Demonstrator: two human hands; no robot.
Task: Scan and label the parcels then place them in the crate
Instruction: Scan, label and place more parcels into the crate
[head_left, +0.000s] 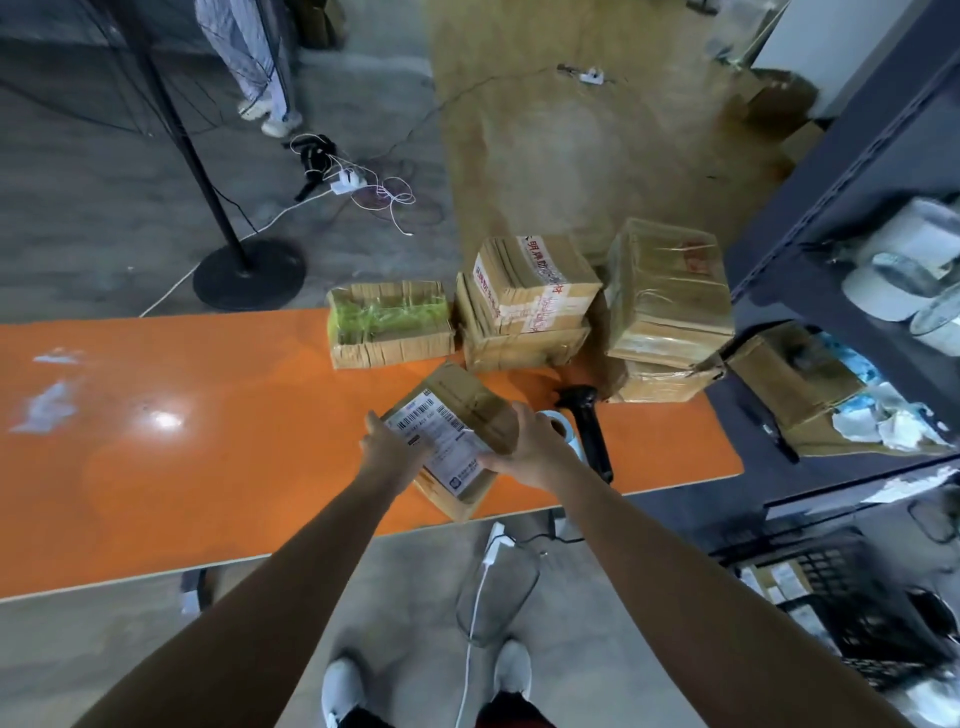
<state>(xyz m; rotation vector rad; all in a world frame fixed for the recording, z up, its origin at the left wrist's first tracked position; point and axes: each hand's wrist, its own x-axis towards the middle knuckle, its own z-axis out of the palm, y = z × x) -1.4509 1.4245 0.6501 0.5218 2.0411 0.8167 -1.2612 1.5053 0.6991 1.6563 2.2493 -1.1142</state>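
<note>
labelled parcel in both hands, crate at 4 o'clock

parcel (448, 420) at near edge of the orange table (208, 441), label up, long axis roughly 11 to 5 o'clock. right hand (530, 447) grips its 3 o'clock side, thumb across the label. left hand (387, 451) lies against the 9 o'clock side; cannot tell if its fingers curl under. black crate (831, 571) on the floor, 4 o'clock from the parcel, right hand nearer. likely carry: rightward and down.

My one camera rides on my head, close above the near edge of the orange table (156, 467), facing forward and steeply down, wide enough to catch my shoes (340, 686) below it.
</note>
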